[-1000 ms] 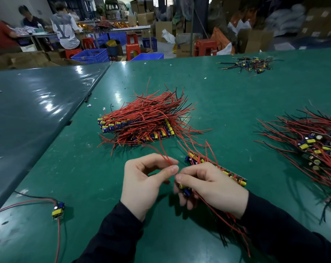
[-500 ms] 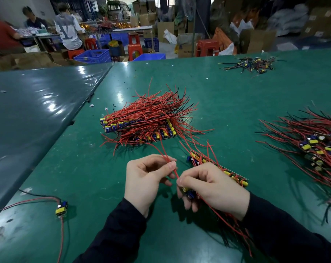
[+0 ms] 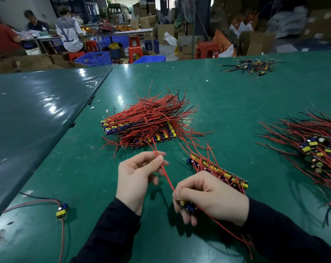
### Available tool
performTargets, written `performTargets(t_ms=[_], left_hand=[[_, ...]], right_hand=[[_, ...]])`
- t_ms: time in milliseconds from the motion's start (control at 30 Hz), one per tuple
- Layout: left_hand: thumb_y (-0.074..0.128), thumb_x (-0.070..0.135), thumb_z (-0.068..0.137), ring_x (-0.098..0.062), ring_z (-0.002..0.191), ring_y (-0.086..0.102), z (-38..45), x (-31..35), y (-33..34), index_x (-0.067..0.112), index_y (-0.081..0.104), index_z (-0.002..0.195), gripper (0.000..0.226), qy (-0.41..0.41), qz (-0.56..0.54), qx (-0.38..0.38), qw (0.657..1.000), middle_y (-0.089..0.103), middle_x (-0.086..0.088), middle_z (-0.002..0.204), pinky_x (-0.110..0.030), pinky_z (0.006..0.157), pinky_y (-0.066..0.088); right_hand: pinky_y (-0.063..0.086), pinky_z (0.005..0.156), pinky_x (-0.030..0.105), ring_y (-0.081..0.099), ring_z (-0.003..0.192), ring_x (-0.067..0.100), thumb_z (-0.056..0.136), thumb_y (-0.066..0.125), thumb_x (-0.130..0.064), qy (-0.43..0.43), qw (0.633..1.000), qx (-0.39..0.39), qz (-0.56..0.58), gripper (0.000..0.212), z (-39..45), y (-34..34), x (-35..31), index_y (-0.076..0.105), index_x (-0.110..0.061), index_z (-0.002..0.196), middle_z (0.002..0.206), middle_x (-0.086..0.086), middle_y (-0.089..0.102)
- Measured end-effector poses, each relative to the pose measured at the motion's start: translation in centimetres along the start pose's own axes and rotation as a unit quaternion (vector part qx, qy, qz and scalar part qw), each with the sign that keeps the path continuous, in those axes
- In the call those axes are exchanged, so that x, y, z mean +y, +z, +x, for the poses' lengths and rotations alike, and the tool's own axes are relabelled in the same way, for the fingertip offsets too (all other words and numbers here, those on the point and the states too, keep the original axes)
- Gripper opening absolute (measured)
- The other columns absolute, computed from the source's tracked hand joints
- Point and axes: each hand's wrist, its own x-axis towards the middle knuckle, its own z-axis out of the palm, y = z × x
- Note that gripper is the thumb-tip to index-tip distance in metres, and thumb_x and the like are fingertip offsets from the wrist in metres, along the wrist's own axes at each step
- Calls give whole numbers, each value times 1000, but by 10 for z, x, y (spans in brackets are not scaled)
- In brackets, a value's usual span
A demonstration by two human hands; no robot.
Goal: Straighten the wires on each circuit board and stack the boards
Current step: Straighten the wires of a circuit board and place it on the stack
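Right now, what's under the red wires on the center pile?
Under the red wires lie stacked circuit boards; only their edges with yellow and blue components show. The boards' middles and their count are covered.

Lighting is even and moderately bright, from overhead. White glare patches lie on the glossy dark sheet [image 3: 37,111] at left, with smaller reflections on the green worktop [image 3: 227,111]. Soft shadows fall beneath both hands. Foreground is sharp; the background is softer and dim at right. Wide-angle distortion bends the worktop edges toward the frame borders.
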Motion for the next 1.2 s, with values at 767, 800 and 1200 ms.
performTargets(t_ms=[767, 800, 1200], left_hand=[[68, 17, 56, -4, 31, 31, 9, 25, -22, 7, 59, 52, 14, -216, -273, -76, 935, 44, 0, 49, -12, 29, 25], [68, 17, 56, -5, 33, 33, 9, 25, -21, 8, 59, 53, 13, -221, -285, -79, 929, 44, 1, 51, -12, 30, 26], [49, 18, 81, -6, 36, 32, 13, 17, -23, 10, 51, 56, 26, -267, -354, -40, 896, 37, 3, 53, -13, 32, 26]], right_hand=[[45, 47, 19, 53, 41, 11, 93, 48, -9, 46, 997, 23, -64, 32, 2, -3, 5, 62, -12, 64, 51, 2, 61], [45, 47, 19, 54, 41, 11, 93, 48, -9, 48, 996, 25, -68, 32, 3, -3, 5, 62, -12, 65, 51, 2, 61], [44, 46, 18, 54, 42, 11, 92, 48, -9, 50, 995, 25, -83, 31, 1, -2, 5, 61, -13, 65, 53, 3, 60]])
